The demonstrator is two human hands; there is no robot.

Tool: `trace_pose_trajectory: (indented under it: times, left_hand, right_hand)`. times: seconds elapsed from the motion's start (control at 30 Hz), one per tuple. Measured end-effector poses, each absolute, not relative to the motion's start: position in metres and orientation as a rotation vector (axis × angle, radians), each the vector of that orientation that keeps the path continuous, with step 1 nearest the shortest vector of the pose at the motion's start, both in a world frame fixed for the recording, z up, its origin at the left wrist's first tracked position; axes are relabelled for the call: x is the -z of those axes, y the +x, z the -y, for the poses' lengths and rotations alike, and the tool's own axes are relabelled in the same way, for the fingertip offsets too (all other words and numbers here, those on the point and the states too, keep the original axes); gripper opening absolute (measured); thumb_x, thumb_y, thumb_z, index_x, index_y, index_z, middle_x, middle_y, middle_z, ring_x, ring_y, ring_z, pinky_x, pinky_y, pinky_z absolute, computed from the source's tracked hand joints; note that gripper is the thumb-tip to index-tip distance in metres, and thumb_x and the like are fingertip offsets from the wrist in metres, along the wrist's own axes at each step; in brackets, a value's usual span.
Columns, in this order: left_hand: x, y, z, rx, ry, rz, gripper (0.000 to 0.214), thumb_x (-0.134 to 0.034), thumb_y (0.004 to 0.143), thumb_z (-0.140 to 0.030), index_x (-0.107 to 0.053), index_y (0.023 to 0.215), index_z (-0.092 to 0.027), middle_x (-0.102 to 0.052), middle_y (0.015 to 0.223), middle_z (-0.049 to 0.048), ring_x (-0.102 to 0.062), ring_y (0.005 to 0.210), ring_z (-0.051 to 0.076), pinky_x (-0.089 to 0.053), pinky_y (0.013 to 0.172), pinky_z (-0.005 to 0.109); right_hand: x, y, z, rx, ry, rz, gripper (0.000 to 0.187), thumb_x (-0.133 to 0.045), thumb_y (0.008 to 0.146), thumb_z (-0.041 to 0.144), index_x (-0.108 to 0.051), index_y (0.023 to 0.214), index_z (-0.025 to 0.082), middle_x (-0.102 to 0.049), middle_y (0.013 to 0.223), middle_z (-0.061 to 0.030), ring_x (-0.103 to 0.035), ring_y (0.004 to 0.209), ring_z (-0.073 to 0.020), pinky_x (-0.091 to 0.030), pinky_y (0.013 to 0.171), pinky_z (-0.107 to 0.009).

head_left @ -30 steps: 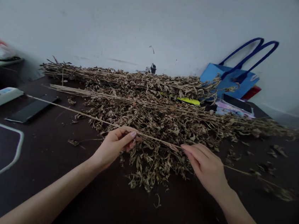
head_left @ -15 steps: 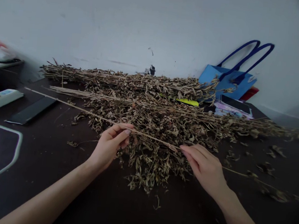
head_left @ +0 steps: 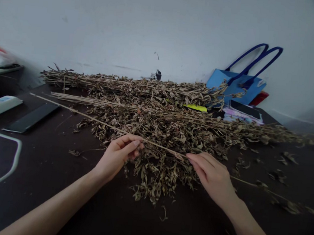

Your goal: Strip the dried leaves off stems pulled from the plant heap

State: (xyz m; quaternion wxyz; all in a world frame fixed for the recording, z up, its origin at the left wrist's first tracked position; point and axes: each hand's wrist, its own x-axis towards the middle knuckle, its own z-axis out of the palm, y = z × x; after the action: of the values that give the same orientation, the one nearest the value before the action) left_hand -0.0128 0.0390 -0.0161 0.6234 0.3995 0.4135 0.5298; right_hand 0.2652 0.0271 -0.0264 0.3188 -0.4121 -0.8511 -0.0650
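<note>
The left hand (head_left: 119, 154) and right hand (head_left: 214, 176) both pinch one dry stalk (head_left: 159, 145), slanting from middle left toward lower right.

One long dry stem (head_left: 62, 106) is held by the left hand (head_left: 117, 156) and, farther to the right, is pinched by the right hand (head_left: 214, 177). Below it, a heap of dried leaves (head_left: 153, 178) is spread on the dark table (head_left: 112, 217). Behind, at the right, a blue bag (head_left: 218, 79) is placed near the wall (head_left: 156, 20).
</note>
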Motion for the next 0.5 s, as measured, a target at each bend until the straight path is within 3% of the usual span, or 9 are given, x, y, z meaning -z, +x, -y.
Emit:
trace_pose_trajectory:
  times: [0.5]
  left_hand:
    - [0.0195, -0.0127, -0.0390, -1.203, 1.053, -1.034, 0.011, -0.069, 0.071, -0.020, -0.070, 0.081, -0.016, -0.059, 0.067, -0.0006, -0.046, 0.050, 0.006, -0.036, 0.046, 0.018]
  right_hand:
    - [0.0251, 0.2587, -0.0228, 0.172, -1.070, 2.258, 0.020, -0.047, 0.089, 0.015, -0.062, 0.102, 0.017, -0.063, 0.083, -0.0057, -0.060, 0.076, -0.0149, -0.049, 0.069, -0.028]
